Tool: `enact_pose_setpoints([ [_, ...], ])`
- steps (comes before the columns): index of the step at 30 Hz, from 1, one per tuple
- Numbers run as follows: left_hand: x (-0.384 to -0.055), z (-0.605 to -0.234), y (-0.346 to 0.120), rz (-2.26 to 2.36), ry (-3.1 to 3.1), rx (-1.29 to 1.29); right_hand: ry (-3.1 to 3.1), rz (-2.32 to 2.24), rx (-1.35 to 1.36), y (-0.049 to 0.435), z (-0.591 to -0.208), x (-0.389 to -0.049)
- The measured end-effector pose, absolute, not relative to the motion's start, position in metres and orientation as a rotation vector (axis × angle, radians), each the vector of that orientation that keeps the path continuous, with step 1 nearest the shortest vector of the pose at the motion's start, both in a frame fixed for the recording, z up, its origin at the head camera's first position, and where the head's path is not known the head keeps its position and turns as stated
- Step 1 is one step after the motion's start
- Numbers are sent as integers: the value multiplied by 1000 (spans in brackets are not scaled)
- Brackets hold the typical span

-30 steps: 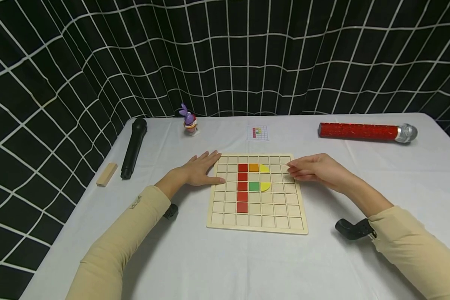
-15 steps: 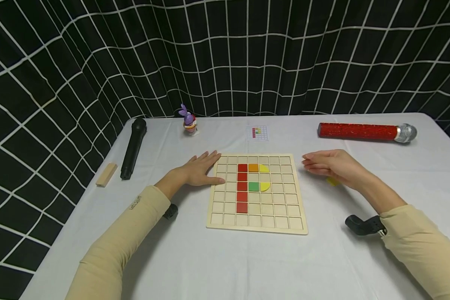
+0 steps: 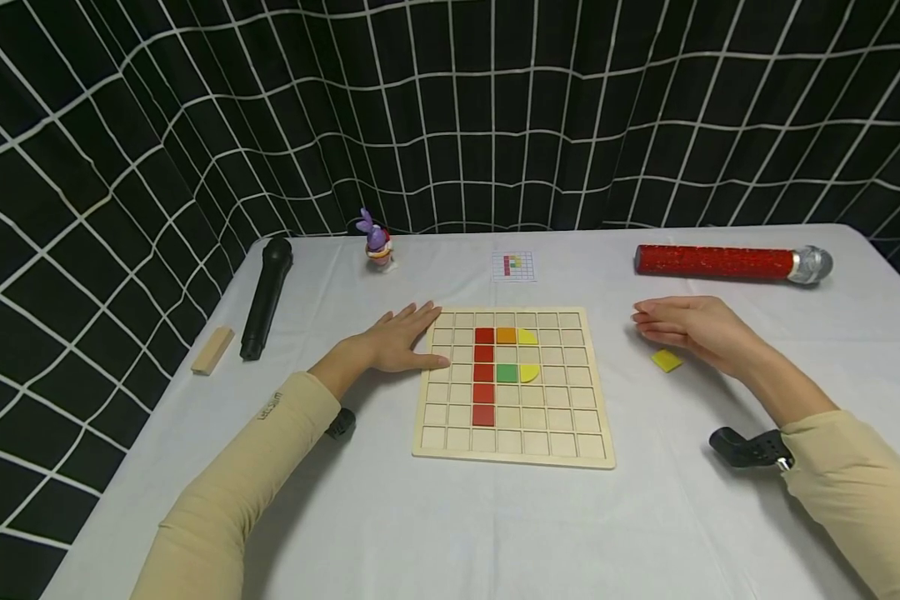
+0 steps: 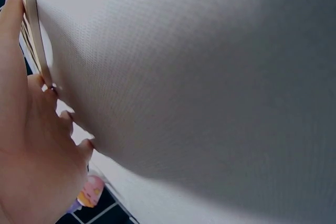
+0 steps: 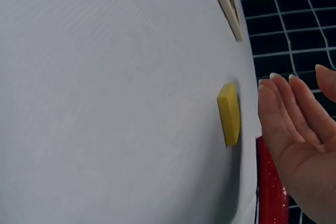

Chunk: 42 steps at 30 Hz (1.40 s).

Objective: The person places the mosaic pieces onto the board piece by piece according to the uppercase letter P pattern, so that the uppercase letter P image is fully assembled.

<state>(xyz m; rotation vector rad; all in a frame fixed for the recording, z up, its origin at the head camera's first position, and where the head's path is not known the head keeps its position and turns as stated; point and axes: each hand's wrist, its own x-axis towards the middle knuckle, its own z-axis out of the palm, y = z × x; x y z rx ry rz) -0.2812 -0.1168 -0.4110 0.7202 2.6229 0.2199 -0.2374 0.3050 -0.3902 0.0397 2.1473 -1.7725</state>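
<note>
My left hand (image 3: 401, 342) lies on the left edge of a wooden grid board (image 3: 547, 419), fingers spread and thumb across the rim. A column of several red square tiles (image 3: 483, 375) fills cells on the board. To their right are an orange square tile (image 3: 506, 336), a green square tile (image 3: 507, 373) and two yellow rounded tiles (image 3: 528, 373). My right hand (image 3: 697, 329) hovers right of the board with fingers extended and together; its palm is bare in the right wrist view. Close below its fingers, a loose yellow tile (image 3: 666, 360) lies on the cloth.
Behind the board lies a small printed pattern card (image 3: 513, 267), with a purple-topped figurine (image 3: 378, 242) left of it. A red microphone (image 3: 720, 262) lies back right. A black microphone (image 3: 267, 296) and a wooden block (image 3: 213, 350) lie at the left.
My right hand has moved right, away from the board's upper right edge. The loose yellow tile, earlier hidden, has come into view. My left hand stays in place.
</note>
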Motion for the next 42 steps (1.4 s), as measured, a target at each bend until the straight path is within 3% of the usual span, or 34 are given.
enact_pose_setpoints([
  [10,-281,-413,-117,227,2625,702,2207,-1675,57,316,-397,-233],
  [18,-281,-412,-118,236,2623,712,2527,-1255,0,324,-404,-226],
  [42,-285,-413,-119,257,2617,719,2590,-1129,-356,332,-402,-217],
])
